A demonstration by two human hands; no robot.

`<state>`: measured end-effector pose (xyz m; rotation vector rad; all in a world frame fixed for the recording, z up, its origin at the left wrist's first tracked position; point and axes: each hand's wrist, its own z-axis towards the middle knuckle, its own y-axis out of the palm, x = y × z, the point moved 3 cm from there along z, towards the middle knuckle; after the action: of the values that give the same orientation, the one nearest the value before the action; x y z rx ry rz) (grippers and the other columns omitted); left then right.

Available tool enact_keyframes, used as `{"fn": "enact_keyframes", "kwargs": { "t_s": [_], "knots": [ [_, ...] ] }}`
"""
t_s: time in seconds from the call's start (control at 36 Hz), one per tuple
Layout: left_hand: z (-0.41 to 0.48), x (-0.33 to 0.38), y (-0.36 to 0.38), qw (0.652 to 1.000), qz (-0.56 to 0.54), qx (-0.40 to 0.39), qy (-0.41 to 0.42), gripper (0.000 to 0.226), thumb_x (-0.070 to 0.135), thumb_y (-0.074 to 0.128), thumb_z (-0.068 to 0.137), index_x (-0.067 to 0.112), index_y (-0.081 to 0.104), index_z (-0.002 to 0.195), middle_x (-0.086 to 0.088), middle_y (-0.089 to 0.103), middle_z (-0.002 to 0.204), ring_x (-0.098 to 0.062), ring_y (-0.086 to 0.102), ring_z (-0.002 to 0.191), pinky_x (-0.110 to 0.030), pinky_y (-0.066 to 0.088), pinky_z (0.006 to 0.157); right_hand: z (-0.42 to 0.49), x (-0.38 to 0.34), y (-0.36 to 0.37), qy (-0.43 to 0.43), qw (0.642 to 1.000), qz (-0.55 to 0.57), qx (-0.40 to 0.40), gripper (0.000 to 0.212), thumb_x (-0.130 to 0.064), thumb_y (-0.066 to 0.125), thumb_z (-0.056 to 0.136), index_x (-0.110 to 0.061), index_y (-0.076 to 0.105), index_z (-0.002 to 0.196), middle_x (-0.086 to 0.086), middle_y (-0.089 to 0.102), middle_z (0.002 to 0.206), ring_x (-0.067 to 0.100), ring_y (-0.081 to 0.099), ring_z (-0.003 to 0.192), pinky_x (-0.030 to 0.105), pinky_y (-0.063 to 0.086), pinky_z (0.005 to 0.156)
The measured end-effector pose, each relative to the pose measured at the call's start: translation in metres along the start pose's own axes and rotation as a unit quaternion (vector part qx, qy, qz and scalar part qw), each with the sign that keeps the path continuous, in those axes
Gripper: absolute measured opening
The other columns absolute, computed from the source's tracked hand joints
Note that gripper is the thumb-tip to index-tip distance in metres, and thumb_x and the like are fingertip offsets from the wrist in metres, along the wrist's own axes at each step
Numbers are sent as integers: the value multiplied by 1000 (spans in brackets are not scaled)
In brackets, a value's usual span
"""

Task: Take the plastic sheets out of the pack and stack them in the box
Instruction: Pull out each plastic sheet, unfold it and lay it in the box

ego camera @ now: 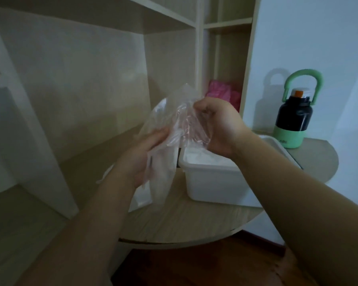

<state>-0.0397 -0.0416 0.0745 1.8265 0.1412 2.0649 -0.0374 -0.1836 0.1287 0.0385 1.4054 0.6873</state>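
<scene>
A room in a home: pale wood shelves (170, 21) at twelve o'clock, a drink bottle (293, 118) at two o'clock, wood floor (194, 265) at six.

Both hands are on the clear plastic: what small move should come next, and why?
Probably the right hand should draw its pinched plastic sheet free of the pack that the left hand holds, toward the white box, which sits open just below.

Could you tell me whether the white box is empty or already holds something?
Not empty: the box holds white material close to its rim.
</scene>
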Motion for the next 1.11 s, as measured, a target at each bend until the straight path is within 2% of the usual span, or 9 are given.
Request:
{"fn": "enact_keyframes", "kwargs": {
  "t_s": [0.11,0.19,0.39,0.58,0.67,0.83,0.92,1.0,1.11],
  "knots": [
    [23,11,-10,995,26,86,40,12,21,63,88,13,72,91,-3,73,84,-13,70,79,-27,57,71,-2,-13,-35,-38,949,-253,182,29,-5,44,88,-9,47,60,1,45,42,16,44,40,33,42,54],
    [40,17,-16,965,178,162,103,7,17,66,89,23,69,86,10,70,76,-2,65,70,-15,49,60,-5,-20,-61,-13,905,-369,212,29,-4,45,89,-8,49,61,0,47,44,14,38,35,24,31,43],
    [62,22,-8,815,441,293,233,32,16,65,86,13,61,117,1,62,107,-16,60,95,-26,45,86,-16,-22,-124,127,739,-607,262,25,-17,52,94,-4,55,74,8,52,63,18,44,47,22,37,44],
    [58,-4,44,829,503,12,244,23,19,67,87,26,63,109,15,60,93,-2,57,83,-25,46,82,-27,-22,-149,170,590,-748,253,28,-17,47,96,0,54,117,15,59,114,29,59,98,34,49,79],
    [62,-24,60,810,559,-122,132,44,38,70,82,28,59,124,15,60,108,-3,58,97,-26,46,86,-29,-23,-147,138,617,-728,265,30,-13,47,95,-3,54,122,14,59,116,28,58,101,33,47,81],
    [77,-43,74,768,617,-164,48,67,62,73,65,31,59,123,13,62,112,-9,61,89,-33,51,86,-23,-30,-126,-25,839,-490,235,20,-22,49,96,-4,58,92,6,57,74,12,45,51,18,41,41],
    [86,-43,76,791,588,-138,99,49,53,75,66,14,67,96,-3,70,93,-23,65,84,-45,52,80,-18,-35,-123,-41,884,-401,236,16,-23,49,96,-9,53,90,7,51,75,16,48,60,25,46,51],
    [90,-34,77,813,541,-89,198,31,28,78,77,23,64,104,8,63,93,-12,61,85,-26,48,78,-15,-38,-126,-33,903,-348,251,16,-21,50,95,-6,54,91,12,49,79,21,49,65,38,52,65],
    [85,-10,75,732,595,2,331,25,16,70,82,19,67,107,8,54,93,-13,54,86,-25,39,75,-15,-38,-131,-36,914,-304,267,25,-15,47,97,-6,54,75,8,53,65,14,50,47,32,52,58]
  ]
}}
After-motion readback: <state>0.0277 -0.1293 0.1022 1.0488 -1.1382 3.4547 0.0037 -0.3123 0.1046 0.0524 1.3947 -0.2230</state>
